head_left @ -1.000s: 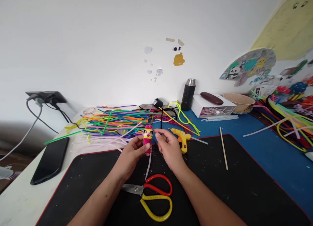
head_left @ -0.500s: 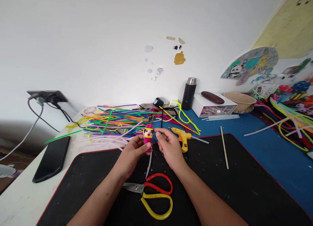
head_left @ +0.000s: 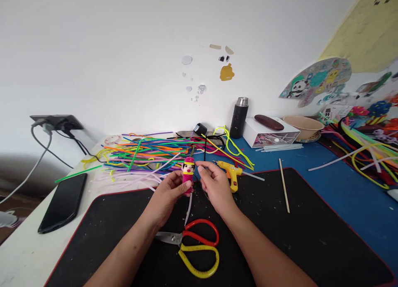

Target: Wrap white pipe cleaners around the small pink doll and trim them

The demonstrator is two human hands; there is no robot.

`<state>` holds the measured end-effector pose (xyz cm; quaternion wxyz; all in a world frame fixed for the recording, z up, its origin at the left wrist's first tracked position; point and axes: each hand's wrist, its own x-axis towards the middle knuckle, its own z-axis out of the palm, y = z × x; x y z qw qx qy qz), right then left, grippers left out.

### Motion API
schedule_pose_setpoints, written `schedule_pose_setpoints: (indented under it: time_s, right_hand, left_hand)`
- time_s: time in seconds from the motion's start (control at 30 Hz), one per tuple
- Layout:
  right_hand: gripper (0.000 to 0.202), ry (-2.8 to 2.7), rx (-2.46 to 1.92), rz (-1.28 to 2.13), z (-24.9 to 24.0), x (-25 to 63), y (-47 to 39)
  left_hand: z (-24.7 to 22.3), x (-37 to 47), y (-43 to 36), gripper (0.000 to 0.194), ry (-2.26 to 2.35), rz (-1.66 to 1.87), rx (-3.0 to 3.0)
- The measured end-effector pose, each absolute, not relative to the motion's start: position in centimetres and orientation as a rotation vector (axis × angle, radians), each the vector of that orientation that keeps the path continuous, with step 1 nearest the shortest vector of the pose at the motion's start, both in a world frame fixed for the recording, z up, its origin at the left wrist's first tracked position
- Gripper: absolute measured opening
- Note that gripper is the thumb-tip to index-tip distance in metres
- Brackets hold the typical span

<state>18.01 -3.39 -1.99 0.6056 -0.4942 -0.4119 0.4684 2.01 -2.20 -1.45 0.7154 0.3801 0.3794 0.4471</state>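
Left hand [head_left: 164, 196] grasps a pink pipe-cleaner figure [head_left: 188, 178] around its lower body, thumb in front, upright, face to the camera, up over the far part of the black mat [head_left: 118, 220]. Right hand [head_left: 216, 187] has index and thumb close together at the side of the figure's head; can't tell if they pinch something small or just touch it. Step looks like fine fitting or adjusting at the head. From here that seems to call for a steady left grip and light right fingertips. Pale strip [head_left: 188, 210] hangs below the figure; whether it's attached is unclear. Yellow glue gun [head_left: 233, 174] lies just past the right hand, nozzle near the knuckles: likely the main snag. Scissors [head_left: 173, 238] lie below the wrists, blade end partly behind the left forearm. Pile of pipe cleaners [head_left: 149, 152] behind the figure crowds the far side. Further out: wooden stick [head_left: 284, 185] right on the mat, phone [head_left: 64, 204] left, black flask [head_left: 239, 119] and white box [head_left: 251, 136] at the back of the table [head_left: 326, 196].
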Motion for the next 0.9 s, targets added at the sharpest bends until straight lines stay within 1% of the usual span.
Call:
schedule_pose_setpoints:
  time_s: [0.27, 0.57, 0.9]
  right_hand:
    - [0.047, -0.951, -1.149, 1.080, -2.08, 18.06, -3.49]
    - [0.053, -0.977, -1.177, 1.124, -2.07, 17.82, -3.60]
    - [0.055, -1.011, -1.210, 1.155, -2.42, 17.46, -3.63]
  left_hand:
    - [-1.47, 2.02, -2.15, 0.050, 0.847, 0.989, 0.855]
    - [-2.20, 1.98, -1.74, 0.052, 0.845, 1.139, 0.861]
    - [-1.96, 1.90, -1.50, 0.056, 0.834, 1.151, 0.816]
